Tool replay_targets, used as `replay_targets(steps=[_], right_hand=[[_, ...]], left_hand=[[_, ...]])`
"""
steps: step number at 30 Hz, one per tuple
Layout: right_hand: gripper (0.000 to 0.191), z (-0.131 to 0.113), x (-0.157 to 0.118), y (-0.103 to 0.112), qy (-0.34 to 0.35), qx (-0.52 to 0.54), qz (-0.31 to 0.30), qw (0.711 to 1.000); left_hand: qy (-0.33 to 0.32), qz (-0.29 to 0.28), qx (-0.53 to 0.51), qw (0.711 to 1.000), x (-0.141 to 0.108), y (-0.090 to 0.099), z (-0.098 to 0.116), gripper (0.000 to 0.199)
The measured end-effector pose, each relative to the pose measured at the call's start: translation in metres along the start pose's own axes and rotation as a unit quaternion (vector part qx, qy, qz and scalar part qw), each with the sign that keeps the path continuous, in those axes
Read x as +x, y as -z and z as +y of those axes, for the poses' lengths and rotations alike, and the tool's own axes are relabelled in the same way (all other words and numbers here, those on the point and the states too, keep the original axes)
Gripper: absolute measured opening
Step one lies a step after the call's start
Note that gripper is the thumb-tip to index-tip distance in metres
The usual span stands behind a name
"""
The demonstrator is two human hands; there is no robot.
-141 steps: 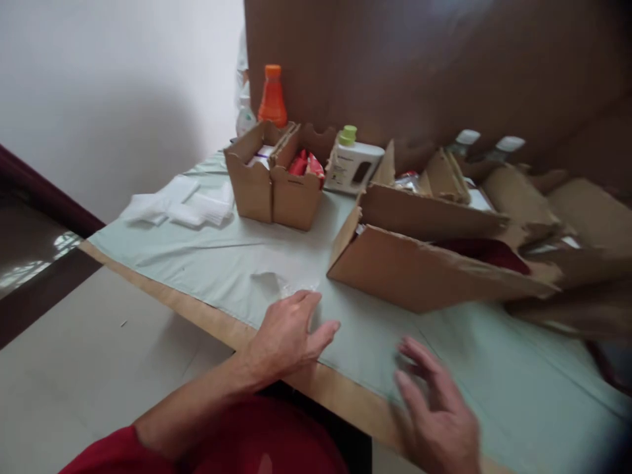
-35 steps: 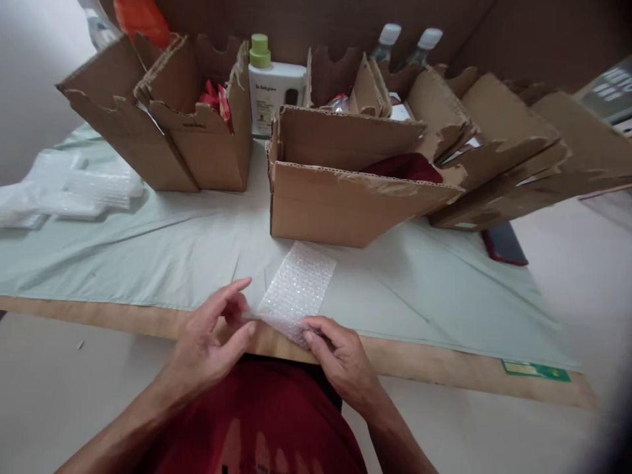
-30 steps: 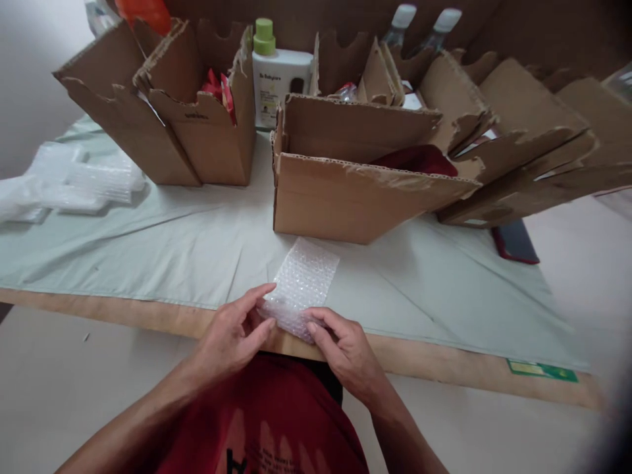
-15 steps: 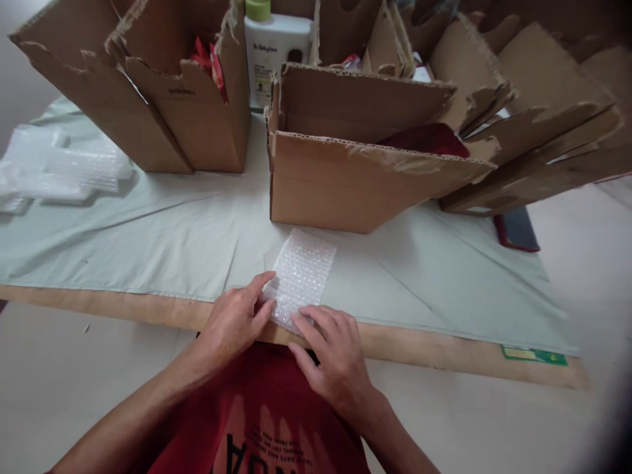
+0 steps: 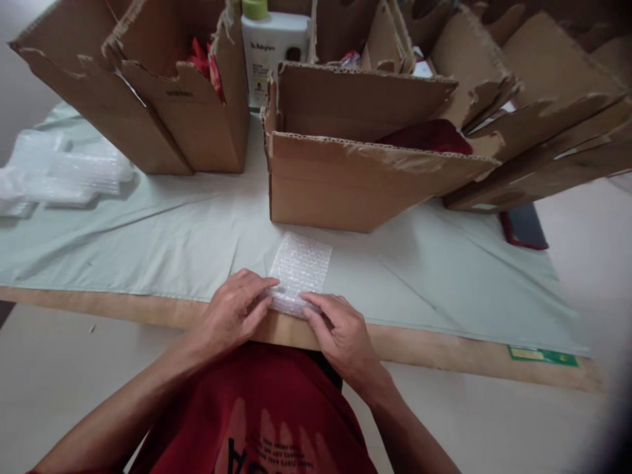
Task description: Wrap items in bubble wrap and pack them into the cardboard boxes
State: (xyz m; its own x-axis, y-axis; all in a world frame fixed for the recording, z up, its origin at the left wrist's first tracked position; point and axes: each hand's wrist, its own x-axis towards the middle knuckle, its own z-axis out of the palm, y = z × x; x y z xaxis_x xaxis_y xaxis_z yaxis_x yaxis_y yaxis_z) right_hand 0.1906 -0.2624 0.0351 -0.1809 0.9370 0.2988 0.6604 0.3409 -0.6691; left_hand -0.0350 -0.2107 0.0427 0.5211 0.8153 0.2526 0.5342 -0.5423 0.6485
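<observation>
A small sheet of clear bubble wrap [image 5: 302, 263] lies on the cloth near the table's front edge. Its near end is folded or rolled into a thicker strip. My left hand [image 5: 239, 306] pinches the left end of that strip between thumb and forefinger. At the right end, my right hand [image 5: 340, 332] grips the strip in the same way. Whether anything lies inside the fold, I cannot make out.
Beyond the bubble wrap stands a cut cardboard box [image 5: 336, 184] holding something dark red. More cardboard boxes [image 5: 197, 125] and a white bottle [image 5: 276, 52] line the back. Several clear plastic packs [image 5: 69, 171] lie at the left. A dark flat object [image 5: 524, 227] lies at the right.
The near end of the bubble wrap has been folded over, and the sheet looks shorter. My right hand has moved up and now grips the fold; the left has closed in on its end.
</observation>
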Motion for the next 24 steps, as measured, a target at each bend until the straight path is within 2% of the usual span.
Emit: replay_targets(steps=[4, 7, 11, 14, 17, 20, 24], right_hand=[[0.017, 0.002, 0.001, -0.001, 0.014, -0.125, 0.076, 0.989], [0.017, 0.001, -0.003, -0.001, 0.041, -0.166, 0.08, 0.982], [0.017, 0.004, -0.004, 0.0, 0.072, -0.165, 0.013, 0.983], [0.018, 0.008, 0.0, 0.003, 0.082, -0.135, 0.014, 0.987], [0.018, 0.008, 0.004, 0.008, 0.07, -0.068, 0.004, 0.995], [0.018, 0.008, 0.006, 0.009, 0.041, -0.029, -0.018, 0.999], [0.018, 0.009, 0.005, 0.007, 0.034, -0.101, 0.04, 0.993]], left_hand=[[0.032, -0.002, 0.055, 0.998, 0.014, -0.01, -0.006, 0.027], [0.041, -0.005, 0.106, 0.994, 0.02, -0.014, -0.01, 0.029], [0.035, 0.012, 0.113, 0.993, 0.02, -0.015, -0.01, 0.027], [0.009, 0.04, 0.061, 0.997, 0.014, -0.009, -0.003, 0.03], [-0.024, 0.019, -0.008, 0.999, 0.006, -0.001, 0.002, 0.03], [-0.033, 0.014, -0.028, 0.999, 0.004, -0.001, 0.0, 0.023], [-0.028, 0.047, 0.032, 0.998, 0.014, -0.012, -0.01, 0.02]])
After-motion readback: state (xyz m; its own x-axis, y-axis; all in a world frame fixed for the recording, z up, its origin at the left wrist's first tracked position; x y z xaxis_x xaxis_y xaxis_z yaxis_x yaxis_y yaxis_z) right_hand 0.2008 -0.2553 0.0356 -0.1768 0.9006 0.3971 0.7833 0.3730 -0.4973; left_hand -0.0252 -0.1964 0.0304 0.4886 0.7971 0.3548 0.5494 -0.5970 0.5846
